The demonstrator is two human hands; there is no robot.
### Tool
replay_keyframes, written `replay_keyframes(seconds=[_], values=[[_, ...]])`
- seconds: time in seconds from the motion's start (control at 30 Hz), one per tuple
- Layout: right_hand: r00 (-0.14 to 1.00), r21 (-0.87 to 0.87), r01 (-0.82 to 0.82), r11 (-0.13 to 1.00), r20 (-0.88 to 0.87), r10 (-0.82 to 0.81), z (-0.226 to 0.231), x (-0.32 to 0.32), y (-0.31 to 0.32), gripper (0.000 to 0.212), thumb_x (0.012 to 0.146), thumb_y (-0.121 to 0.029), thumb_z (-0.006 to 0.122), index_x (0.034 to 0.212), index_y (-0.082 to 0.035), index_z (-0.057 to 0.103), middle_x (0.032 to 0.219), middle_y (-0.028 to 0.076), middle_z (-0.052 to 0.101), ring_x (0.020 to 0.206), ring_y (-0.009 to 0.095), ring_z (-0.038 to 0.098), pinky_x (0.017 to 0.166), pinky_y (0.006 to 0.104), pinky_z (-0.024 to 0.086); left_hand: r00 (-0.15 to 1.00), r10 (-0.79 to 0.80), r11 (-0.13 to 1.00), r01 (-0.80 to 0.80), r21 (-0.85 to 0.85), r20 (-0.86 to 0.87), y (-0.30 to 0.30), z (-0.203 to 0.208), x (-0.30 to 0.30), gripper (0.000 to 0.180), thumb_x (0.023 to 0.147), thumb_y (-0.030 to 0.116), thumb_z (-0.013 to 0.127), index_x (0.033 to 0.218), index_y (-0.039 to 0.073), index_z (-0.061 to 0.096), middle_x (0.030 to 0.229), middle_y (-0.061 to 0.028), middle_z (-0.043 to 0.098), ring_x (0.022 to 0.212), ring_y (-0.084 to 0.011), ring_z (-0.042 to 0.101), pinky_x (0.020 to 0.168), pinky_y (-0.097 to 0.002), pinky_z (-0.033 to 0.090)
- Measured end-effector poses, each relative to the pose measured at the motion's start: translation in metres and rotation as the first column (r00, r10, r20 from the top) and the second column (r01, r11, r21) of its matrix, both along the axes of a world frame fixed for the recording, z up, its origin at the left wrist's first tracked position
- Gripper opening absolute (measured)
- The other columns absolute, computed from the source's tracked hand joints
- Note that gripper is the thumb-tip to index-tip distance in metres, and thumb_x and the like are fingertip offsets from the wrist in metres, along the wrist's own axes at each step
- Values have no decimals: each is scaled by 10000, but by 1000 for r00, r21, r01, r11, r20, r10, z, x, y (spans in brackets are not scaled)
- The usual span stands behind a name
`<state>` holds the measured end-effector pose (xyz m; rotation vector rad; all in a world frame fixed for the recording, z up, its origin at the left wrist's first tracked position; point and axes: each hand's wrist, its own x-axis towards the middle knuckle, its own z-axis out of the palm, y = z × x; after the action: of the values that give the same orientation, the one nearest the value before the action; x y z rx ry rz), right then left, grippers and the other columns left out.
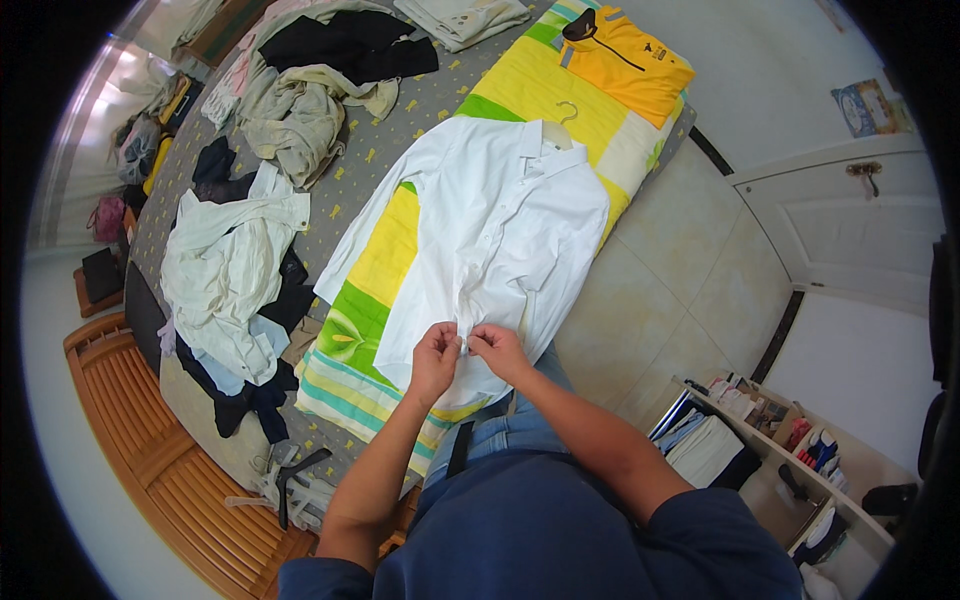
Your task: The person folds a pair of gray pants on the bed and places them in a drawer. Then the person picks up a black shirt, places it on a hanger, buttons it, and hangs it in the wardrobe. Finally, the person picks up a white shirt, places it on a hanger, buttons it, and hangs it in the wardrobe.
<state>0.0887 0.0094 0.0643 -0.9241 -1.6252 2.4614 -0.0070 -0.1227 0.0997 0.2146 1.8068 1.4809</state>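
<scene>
A white long-sleeved button-up shirt (500, 230) lies front up on the bed, its collar away from me and its hem near my waist. The hook of a hanger (568, 113) sticks out above the collar. My left hand (436, 358) pinches the front placket low down, close to the hem. Right beside it, my right hand (497, 350) pinches the other side of the placket. The fingertips of both hands nearly meet, and any button between them is too small to make out. One sleeve stretches out to the left.
Under the shirt is a yellow, green and white quilt (375, 290). A folded yellow zip-neck top (630, 65) rests at its far end. Heaped clothes (235, 270) cover the bed's left side. A wooden headboard (150, 440) stands at left, an open drawer unit (790, 450) at right.
</scene>
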Motion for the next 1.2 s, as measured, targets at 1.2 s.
replay_keyframes(seconds=[1.2], values=[[998, -545, 44, 838, 69, -8, 4, 10, 5, 161, 994, -157, 663, 1041, -5, 638, 841, 40, 644, 774, 138, 623, 692, 278, 512, 995, 95, 995, -94, 28, -23, 1, 2, 16, 301, 925, -42, 640, 1160, 45, 474, 905, -42, 641, 800, -90, 610, 696, -255, 518]])
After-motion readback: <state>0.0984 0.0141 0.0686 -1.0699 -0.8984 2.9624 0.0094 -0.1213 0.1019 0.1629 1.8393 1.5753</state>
